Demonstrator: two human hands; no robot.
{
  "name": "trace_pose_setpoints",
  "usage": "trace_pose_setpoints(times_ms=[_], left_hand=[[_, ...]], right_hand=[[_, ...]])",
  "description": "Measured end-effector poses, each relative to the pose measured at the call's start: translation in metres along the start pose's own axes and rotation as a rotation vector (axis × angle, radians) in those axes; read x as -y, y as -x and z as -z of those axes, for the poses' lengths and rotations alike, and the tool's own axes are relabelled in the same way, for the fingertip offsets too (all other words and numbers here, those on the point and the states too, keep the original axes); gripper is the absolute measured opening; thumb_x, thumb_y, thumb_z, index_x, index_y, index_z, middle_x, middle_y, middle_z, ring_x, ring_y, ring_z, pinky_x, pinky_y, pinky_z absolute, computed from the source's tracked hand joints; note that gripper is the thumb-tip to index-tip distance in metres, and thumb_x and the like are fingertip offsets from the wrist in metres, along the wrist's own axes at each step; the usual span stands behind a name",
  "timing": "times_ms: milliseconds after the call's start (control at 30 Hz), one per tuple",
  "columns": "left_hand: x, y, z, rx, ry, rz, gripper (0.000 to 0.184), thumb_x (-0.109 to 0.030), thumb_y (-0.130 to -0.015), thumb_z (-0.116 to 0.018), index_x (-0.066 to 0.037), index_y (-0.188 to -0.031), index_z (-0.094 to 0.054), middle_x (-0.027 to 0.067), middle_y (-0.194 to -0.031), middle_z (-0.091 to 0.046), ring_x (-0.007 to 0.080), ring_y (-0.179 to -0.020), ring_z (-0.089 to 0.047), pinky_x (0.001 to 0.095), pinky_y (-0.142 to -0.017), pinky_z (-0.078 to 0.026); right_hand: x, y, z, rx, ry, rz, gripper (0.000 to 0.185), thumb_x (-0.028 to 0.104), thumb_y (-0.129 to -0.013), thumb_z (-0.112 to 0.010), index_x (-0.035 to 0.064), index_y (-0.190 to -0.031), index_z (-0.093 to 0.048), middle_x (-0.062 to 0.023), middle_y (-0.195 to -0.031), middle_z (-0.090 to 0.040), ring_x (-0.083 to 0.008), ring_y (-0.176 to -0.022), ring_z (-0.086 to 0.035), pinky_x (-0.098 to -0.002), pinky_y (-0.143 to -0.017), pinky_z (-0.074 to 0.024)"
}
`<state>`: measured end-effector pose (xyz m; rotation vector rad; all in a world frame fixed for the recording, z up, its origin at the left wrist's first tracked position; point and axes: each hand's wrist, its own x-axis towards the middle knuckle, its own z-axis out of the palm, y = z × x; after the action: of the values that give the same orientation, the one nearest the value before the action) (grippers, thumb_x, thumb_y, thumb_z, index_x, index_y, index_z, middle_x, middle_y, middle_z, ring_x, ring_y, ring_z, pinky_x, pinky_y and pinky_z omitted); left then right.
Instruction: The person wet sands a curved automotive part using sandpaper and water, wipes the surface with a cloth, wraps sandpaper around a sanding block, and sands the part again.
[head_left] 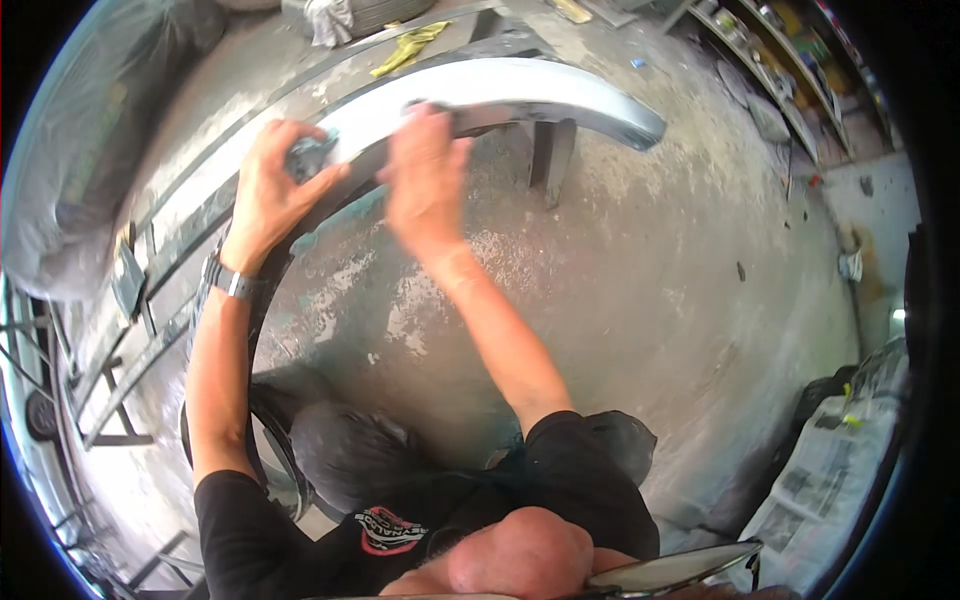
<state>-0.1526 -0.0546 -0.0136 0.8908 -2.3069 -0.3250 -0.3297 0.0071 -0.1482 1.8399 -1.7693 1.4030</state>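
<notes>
The left arm (218, 370) and right arm (505, 340) reach up from the bottom of the frame. At upper left, the left hand (270, 185) curls its grip around 1 blue-grey thing (312, 153), partly hidden. The right hand (428, 185) is blurry; I cannot tell its grip. Both are at the long white curved piece (540, 85), top middle. Far off, upper right, shelves (798, 82) hold blurry small things (770, 17).

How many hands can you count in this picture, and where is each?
2: the left hand at the pale curved panel, and the right hand, blurred, farther right along it. No other hands show.
</notes>
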Motion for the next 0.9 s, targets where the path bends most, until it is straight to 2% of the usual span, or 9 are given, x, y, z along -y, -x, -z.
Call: trace_pose_setpoints(times_ms=[67,133,233,400,533,667,733,800,900], left_hand=[[-0.003,0.0,-0.002,-0.02,-0.026,-0.029,0.041,-0.019,-0.07,-0.089,-0.005,-0.102,-0.068,0.0121,-0.097,-0.065,0.0293,-0.093,-0.064,0.0378,-0.083,-0.051],[-0.005,0.0,-0.005,-0.034,-0.035,-0.044,0.043,-0.02,-0.068,-0.09,-0.005,-0.102,-0.068,0.0119,-0.097,-0.065,0.0289,-0.093,-0.064,0.0378,-0.084,-0.05],[-0.005,0.003,-0.006,-0.052,-0.076,-0.013,0.043,-0.021,-0.069,-0.091,-0.005,-0.101,-0.068,0.0116,-0.096,-0.066,0.0284,-0.093,-0.063,0.0374,-0.084,-0.05],[-0.007,-0.001,-0.008,-0.051,-0.122,0.005,0.042,-0.023,-0.07,-0.091,-0.004,-0.099,-0.068,0.0114,-0.094,-0.066,0.0284,-0.091,-0.063,0.0375,-0.082,-0.05],[-0.006,-0.001,-0.007,-0.032,-0.116,0.017,0.038,-0.025,-0.073,-0.089,-0.004,-0.097,-0.068,0.0122,-0.093,-0.066,0.0289,-0.088,-0.064,0.0379,-0.08,-0.05],[-0.003,0.0,-0.007,-0.027,-0.151,0.016,0.033,-0.027,-0.079,-0.085,-0.003,-0.096,-0.069,0.0128,-0.092,-0.066,0.0288,-0.087,-0.064,0.038,-0.079,-0.05],[-0.003,0.0,-0.007,-0.032,-0.135,0.024,0.032,-0.026,-0.08,-0.084,-0.003,-0.096,-0.069,0.013,-0.091,-0.066,0.0288,-0.086,-0.064,0.0381,-0.079,-0.05],[-0.005,-0.001,-0.008,-0.044,-0.136,-0.005,0.03,-0.025,-0.081,-0.083,-0.003,-0.095,-0.068,0.0131,-0.089,-0.066,0.0286,-0.084,-0.064,0.0376,-0.078,-0.05],[-0.007,-0.001,-0.009,-0.042,-0.157,0.01,0.03,-0.024,-0.08,-0.083,-0.002,-0.094,-0.068,0.0129,-0.088,-0.065,0.0284,-0.083,-0.064,0.0372,-0.077,-0.049]], right_hand=[[0.014,0.007,0.001,0.07,-0.083,0.099,0.065,0.02,-0.102,-0.054,0.008,-0.16,-0.029,-0.0121,-0.169,-0.017,-0.0282,-0.158,-0.01,-0.0643,-0.122,-0.0048],[-0.032,0.0,0.015,-0.008,0.177,0.084,0.066,0.017,-0.1,-0.055,0.0114,-0.161,-0.028,-0.0108,-0.17,-0.016,-0.0275,-0.158,-0.011,-0.0664,-0.121,-0.0052],[-0.113,-0.015,0.07,-0.13,0.53,-0.238,0.065,0.016,-0.103,-0.047,0.0084,-0.162,-0.02,-0.0124,-0.17,-0.012,-0.0284,-0.157,-0.009,-0.0671,-0.121,-0.0021],[-0.122,-0.026,0.107,-0.243,0.427,-0.407,0.068,0.025,-0.105,-0.048,0.0063,-0.162,-0.017,-0.0182,-0.169,-0.012,-0.0344,-0.157,-0.008,-0.0674,-0.12,-0.0041],[-0.097,-0.024,0.054,-0.243,0.293,-0.234,0.069,0.026,-0.104,-0.049,0.0055,-0.162,-0.017,-0.017,-0.17,-0.011,-0.0338,-0.157,-0.007,-0.0649,-0.122,-0.0059],[-0.003,0.013,-0.043,-0.083,-0.128,0.191,0.069,0.024,-0.101,-0.053,0.0055,-0.161,-0.022,-0.0172,-0.169,-0.014,-0.0366,-0.157,-0.007,-0.0612,-0.123,-0.0007],[-0.029,0.009,-0.038,0.101,-0.048,0.079,0.07,0.027,-0.103,-0.049,0.0054,-0.162,-0.018,-0.0176,-0.17,-0.011,-0.0367,-0.157,-0.006,-0.0589,-0.124,-0.0003],[-0.048,0.001,-0.036,0.051,-0.009,-0.067,0.071,0.03,-0.105,-0.046,0.0053,-0.162,-0.013,-0.0189,-0.17,-0.007,-0.0377,-0.157,-0.004,-0.0582,-0.124,0.0006],[-0.048,-0.036,-0.007,-0.388,0.003,-0.349,0.073,0.036,-0.107,-0.041,0.0053,-0.163,-0.006,-0.0223,-0.169,-0.003,-0.0405,-0.156,-0.001,-0.0594,-0.124,0.0026]])
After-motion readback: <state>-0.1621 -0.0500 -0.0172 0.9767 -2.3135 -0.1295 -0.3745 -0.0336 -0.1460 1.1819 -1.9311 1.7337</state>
